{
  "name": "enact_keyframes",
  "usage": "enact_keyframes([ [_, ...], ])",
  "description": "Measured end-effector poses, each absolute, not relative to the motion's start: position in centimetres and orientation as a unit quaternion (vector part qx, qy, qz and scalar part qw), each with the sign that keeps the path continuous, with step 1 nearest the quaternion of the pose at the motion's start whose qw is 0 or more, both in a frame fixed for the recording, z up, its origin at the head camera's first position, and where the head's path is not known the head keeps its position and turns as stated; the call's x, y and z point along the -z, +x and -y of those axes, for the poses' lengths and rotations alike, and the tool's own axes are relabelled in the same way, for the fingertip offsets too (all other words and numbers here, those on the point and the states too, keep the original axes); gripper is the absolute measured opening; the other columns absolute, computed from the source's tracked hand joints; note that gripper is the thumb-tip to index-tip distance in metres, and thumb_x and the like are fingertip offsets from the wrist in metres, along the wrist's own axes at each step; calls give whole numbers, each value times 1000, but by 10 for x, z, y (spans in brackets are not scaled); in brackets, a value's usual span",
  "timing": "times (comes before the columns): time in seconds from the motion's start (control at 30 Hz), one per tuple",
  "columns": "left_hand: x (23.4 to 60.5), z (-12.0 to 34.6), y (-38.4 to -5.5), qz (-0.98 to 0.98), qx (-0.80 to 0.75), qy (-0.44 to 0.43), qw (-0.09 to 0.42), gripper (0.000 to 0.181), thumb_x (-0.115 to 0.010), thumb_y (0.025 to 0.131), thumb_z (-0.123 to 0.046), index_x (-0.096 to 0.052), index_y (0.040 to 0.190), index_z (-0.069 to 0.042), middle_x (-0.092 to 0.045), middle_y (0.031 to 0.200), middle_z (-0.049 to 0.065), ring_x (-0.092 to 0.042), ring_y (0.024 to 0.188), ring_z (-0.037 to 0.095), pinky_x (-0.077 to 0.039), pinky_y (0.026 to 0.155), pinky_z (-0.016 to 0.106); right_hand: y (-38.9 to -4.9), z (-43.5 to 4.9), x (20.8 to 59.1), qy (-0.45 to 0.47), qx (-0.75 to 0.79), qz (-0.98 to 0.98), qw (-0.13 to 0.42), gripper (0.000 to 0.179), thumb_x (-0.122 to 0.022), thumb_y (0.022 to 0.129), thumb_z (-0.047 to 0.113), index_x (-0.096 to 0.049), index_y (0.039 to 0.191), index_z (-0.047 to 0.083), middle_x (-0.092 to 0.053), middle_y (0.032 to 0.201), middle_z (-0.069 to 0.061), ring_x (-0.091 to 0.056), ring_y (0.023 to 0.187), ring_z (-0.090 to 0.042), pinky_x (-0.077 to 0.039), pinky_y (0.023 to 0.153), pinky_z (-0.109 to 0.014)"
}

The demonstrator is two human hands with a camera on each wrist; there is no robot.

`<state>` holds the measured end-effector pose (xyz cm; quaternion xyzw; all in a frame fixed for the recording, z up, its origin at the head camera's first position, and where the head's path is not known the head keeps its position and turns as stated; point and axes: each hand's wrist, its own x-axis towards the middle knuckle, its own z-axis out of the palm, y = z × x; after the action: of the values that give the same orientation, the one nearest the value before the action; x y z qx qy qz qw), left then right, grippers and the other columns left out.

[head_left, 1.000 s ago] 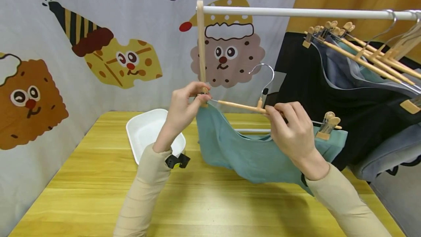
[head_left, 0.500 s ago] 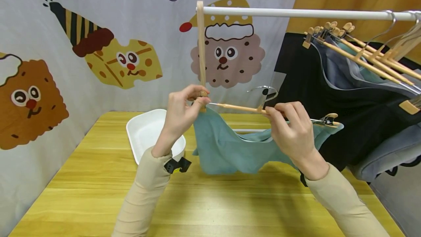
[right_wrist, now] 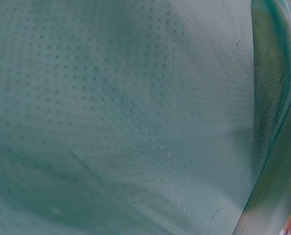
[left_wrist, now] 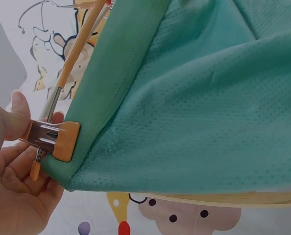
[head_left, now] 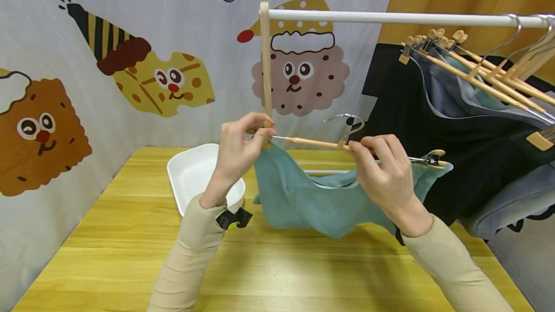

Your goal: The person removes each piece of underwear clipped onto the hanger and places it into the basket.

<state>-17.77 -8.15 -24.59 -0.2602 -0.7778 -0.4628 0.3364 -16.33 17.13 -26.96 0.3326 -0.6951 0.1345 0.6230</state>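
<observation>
A wooden clip hanger [head_left: 318, 143] is held up in front of me, its metal hook tilted back. From it hangs a teal garment [head_left: 312, 206] of perforated fabric, caught near each end by a clip. My left hand [head_left: 238, 150] pinches the left clip [left_wrist: 62, 141] between thumb and fingers; in the left wrist view this clip bites the garment's banded edge. My right hand [head_left: 386, 175] pinches the bar near its middle, just right of the hook. The right clip [head_left: 435, 157] sits beyond that hand. Teal fabric [right_wrist: 126, 107] fills the right wrist view, which hides the right hand.
A white rail [head_left: 390, 17] on a wooden post [head_left: 265, 61] crosses above the hands. Hangers [head_left: 481, 80] with dark and grey garments hang at the right. Behind my left wrist, a white tray [head_left: 182, 177] stands on the wooden table [head_left: 269, 273].
The hanger has rolled in my hands, so its hook tips back and down and the right clip turns flatter. The garment has swung, and my left hand has shifted slightly left and down.
</observation>
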Motion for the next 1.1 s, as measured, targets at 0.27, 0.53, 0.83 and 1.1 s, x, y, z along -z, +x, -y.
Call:
enact_keyframes([
  [0.27, 245, 83, -176, 781, 464, -257, 330, 9, -67, 86, -6, -70, 90, 2, -73, 77, 15, -69, 64, 23, -53, 60, 29, -163, -172, 271, 341, -129, 701, 613, 2, -68, 80, -5, -68, 82, -5, -58, 76, -20, -48, 66, -34, -42, 56, -42],
  [0.53, 248, 85, -176, 800, 467, -245, 287, 14, -67, 87, -10, -69, 95, 1, -74, 85, 15, -70, 72, 23, -55, 64, 32, -164, -173, 273, 350, -116, 718, 590, 7, -62, 87, -2, -68, 86, -6, -59, 79, -20, -48, 69, -33, -45, 58, -40],
  [0.83, 265, 68, -181, 821, 225, -246, 464, 33, -60, 93, -18, -62, 118, 3, -65, 118, 19, -60, 112, 32, -51, 96, 38, -168, -175, 278, 376, -109, 757, 523, 5, -61, 87, -5, -65, 89, -7, -57, 81, -20, -47, 72, -30, -45, 59, -36],
  [1.1, 286, 36, -181, 748, 12, -336, 572, 21, -59, 94, -23, -70, 106, -10, -73, 100, 3, -68, 95, 19, -53, 90, 30, -173, -167, 281, 396, -108, 756, 510, 19, -55, 95, 9, -65, 86, -5, -59, 81, -17, -51, 72, -29, -48, 60, -34],
])
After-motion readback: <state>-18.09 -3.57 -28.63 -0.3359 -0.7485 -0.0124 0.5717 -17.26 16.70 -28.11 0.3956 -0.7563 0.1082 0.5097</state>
